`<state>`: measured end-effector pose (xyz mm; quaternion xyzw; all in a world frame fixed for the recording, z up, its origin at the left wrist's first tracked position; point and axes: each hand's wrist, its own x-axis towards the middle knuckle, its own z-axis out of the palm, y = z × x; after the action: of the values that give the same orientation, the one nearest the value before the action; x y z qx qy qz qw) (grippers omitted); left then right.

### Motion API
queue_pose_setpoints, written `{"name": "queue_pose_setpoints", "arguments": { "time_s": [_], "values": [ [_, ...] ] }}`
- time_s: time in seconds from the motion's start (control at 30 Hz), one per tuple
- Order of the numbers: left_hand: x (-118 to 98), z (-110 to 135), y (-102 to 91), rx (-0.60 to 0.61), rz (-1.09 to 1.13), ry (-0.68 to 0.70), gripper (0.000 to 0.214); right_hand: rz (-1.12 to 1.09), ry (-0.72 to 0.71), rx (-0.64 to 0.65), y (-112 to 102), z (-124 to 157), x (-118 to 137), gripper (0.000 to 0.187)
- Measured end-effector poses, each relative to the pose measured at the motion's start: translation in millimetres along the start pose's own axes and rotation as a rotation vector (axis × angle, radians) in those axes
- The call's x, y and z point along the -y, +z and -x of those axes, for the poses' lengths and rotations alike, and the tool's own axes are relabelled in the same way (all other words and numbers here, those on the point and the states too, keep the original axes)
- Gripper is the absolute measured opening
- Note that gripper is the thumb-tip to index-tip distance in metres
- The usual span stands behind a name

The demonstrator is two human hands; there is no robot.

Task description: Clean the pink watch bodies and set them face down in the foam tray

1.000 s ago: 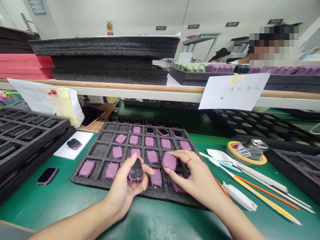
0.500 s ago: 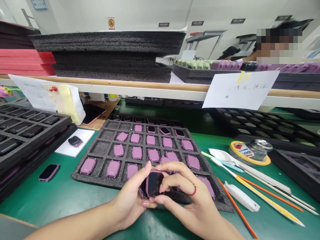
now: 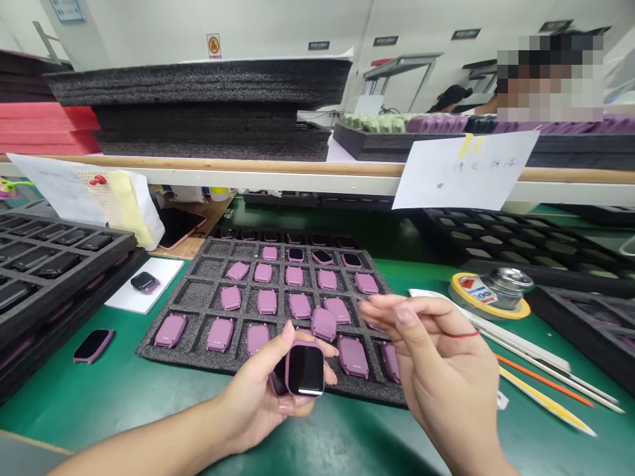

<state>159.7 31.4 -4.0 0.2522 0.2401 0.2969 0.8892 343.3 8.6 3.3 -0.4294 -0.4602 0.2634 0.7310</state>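
A pink smartwatch [image 3: 305, 370], its dark screen facing up, is held in the left hand [image 3: 260, 400] just off the near edge of a grey foam tray [image 3: 163, 350], gripped between thumb and curled fingers. A second watch body [image 3: 278, 385] is pressed close behind it, partly hidden. The right hand [image 3: 441, 344] is kept apart, raised near the tray's right side, with its fingers loosely curled and nothing visible in them. Pink watch cases [image 3: 266, 302] lie in rows in the tray's cells, and some nearer cases [image 3: 353, 357] sit askew. A slip from the one-handed grip could drop the watch onto the green table [image 3: 59, 396]. The screen could be scratched by rubbing against the second body, and nearby cases could be knocked aside by the right hand.
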Motion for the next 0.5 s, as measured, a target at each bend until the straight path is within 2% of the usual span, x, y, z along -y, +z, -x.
{"name": "queue_pose_setpoints", "arguments": {
  "time_s": [0.13,0.27,0.33,0.43,0.5],
  "values": [
    [-1.3,-1.2,1.9,-0.008,0.014,-0.001,0.048,0.182,-0.178,0.109,-0.7,1.8,3.0,0.019],
    [-0.5,-1.3,1.0,-0.007,0.027,-0.007,0.048,0.438,-0.537,0.261,-5.3,6.3,5.0,0.024],
    [0.2,-1.1,-0.8,-0.016,0.044,-0.013,0.047,0.493,-0.654,0.366,-8.6,8.6,7.0,0.027],
    [0.7,-0.8,-2.6,-0.047,0.059,-0.036,0.05,0.489,-0.682,0.58,-13.5,15.4,8.9,0.026],
    [0.4,-0.3,-2.2,-0.077,0.053,-0.051,0.054,0.528,-0.664,0.653,-15.8,21.8,7.6,0.03]
  ]
}}
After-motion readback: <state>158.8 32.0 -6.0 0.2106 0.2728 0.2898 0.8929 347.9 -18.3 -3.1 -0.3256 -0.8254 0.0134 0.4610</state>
